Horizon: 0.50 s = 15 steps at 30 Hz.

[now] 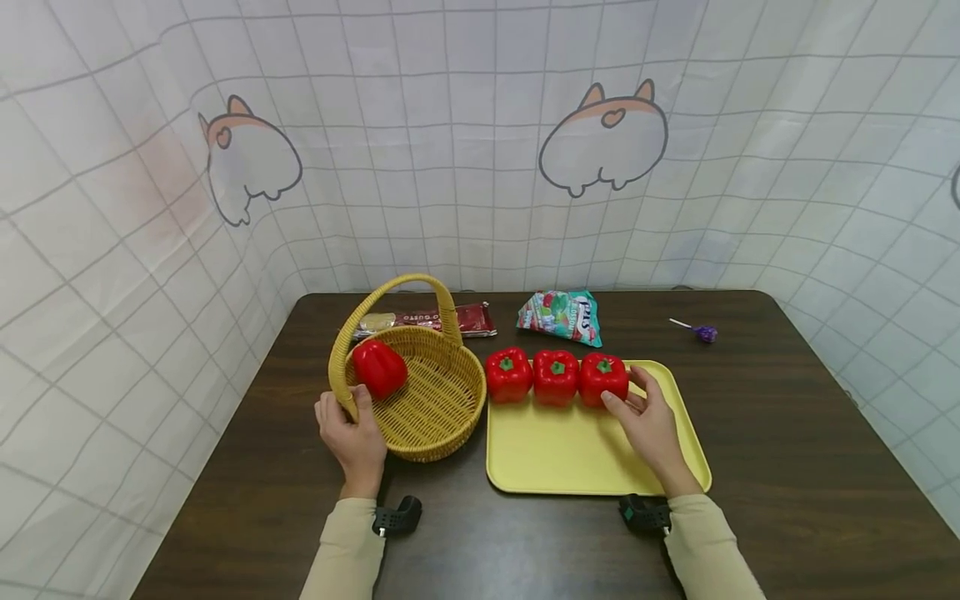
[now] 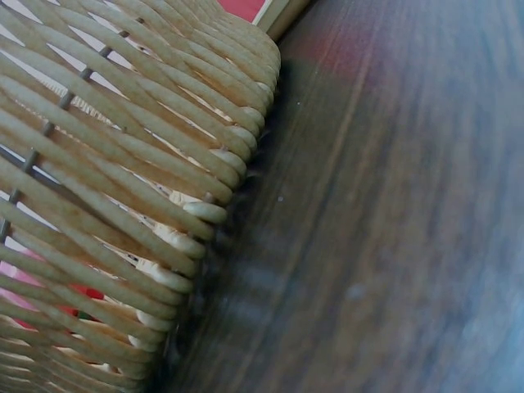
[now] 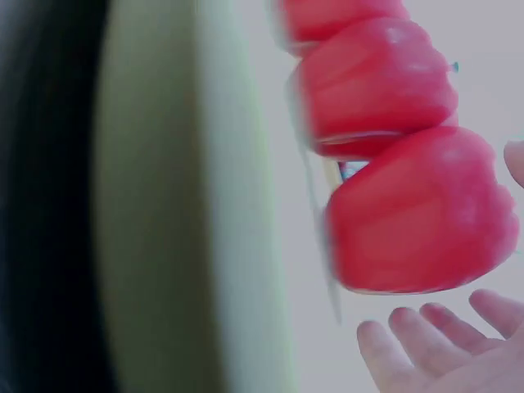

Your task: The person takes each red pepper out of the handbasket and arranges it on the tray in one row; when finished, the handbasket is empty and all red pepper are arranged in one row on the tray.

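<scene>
My left hand (image 1: 354, 433) grips the yellow wicker basket (image 1: 465, 429) at its left rim, by the foot of the handle. Inside the basket lies one red bell pepper (image 1: 380, 369), tipped on its side. Three more stand in a row along the far edge of a yellow tray (image 1: 577, 475): a left pepper (image 1: 508, 385), a middle pepper (image 1: 553, 392) and a right pepper (image 1: 600, 385). Around the right one, my right hand (image 1: 651, 429) has its thumb and fingers spread. In the right wrist view the fingertips (image 3: 404, 318) show a small gap from that pepper (image 3: 422, 221).
Behind the basket lies a dark red long packet (image 1: 476, 320). A teal candy bag (image 1: 562, 317) sits behind the tray, with a purple lollipop (image 1: 705, 333) farther right. A curtain with a grid print (image 1: 480, 167) hangs at the back of the dark wooden table (image 1: 480, 542).
</scene>
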Motion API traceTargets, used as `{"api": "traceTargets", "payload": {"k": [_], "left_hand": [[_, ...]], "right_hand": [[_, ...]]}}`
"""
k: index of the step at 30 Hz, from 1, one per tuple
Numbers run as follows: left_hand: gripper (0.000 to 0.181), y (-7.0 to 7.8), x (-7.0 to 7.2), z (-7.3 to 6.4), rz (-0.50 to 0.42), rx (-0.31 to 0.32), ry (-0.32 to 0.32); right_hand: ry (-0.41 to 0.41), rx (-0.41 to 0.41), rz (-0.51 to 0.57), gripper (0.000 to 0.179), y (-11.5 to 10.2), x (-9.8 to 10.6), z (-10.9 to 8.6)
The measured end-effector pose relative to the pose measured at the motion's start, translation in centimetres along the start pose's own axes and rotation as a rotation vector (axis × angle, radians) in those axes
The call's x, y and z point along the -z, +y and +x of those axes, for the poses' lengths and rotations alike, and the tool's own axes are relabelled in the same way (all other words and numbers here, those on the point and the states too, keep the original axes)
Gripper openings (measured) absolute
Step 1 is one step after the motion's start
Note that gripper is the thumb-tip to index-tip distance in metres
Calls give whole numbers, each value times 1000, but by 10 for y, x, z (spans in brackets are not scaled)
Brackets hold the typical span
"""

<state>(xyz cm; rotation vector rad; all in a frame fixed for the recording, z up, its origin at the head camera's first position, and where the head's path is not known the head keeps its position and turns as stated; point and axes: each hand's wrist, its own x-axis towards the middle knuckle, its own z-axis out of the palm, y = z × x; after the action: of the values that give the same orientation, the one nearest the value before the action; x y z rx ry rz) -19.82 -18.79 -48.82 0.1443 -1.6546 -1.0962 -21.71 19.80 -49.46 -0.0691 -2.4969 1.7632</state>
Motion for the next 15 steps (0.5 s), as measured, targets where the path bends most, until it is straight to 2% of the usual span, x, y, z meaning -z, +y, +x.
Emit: {"api": "traceTargets", "payload": {"k": [4,9,12,15], "left_hand": [[22,-16,-2,-1,24,-1,-11],[26,-21,-1,-1,17,18,-34],[25,-20,0,-2,19,31,-34],[21,-20,1,-2,22,33,-33]], "right_hand": [[98,42,39,70,-5,3,-3],[277,129,129,51,-10,4,-6],[314,197,203,42,-18,-1,-10],[306,266,290,34,-29,-13,-14]]}}
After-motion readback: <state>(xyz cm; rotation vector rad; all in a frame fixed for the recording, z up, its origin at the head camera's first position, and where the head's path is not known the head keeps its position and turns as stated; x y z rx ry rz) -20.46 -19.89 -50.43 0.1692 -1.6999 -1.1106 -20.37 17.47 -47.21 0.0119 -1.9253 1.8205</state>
